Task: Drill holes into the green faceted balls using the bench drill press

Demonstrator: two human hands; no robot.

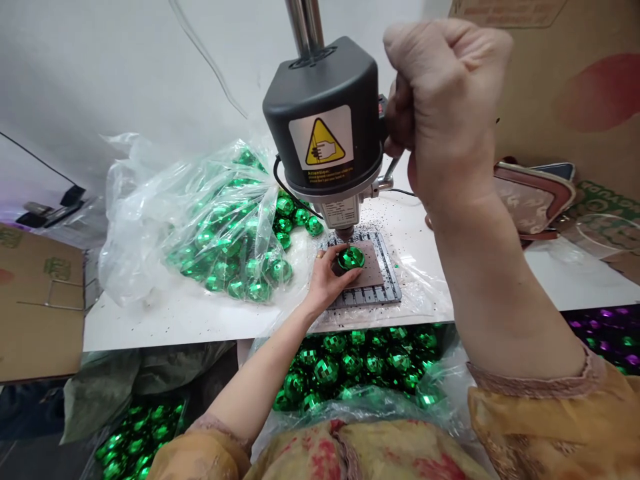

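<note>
With thumb and fingers around its sides, my left hand (330, 270) holds a shiny green faceted ball (351, 257) on a flat pad (374, 265). That pad lies on the slotted metal base (391, 267) of a small drill press (320, 113). The chuck (345, 233) is directly over the ball; whether a bit touches it I cannot tell. Raised beside the press head, my right hand (453, 87) is closed in a fist around the press's feed lever (395, 167). Its grip is mostly hidden by the fingers.
A clear plastic bag (135, 220) of green balls lies left of the press. More green balls (350, 363) fill a bag below the table edge. Dark shavings dot the white table (210, 320). A clasp purse (533, 193) and a cardboard box (560, 100) stand at right.
</note>
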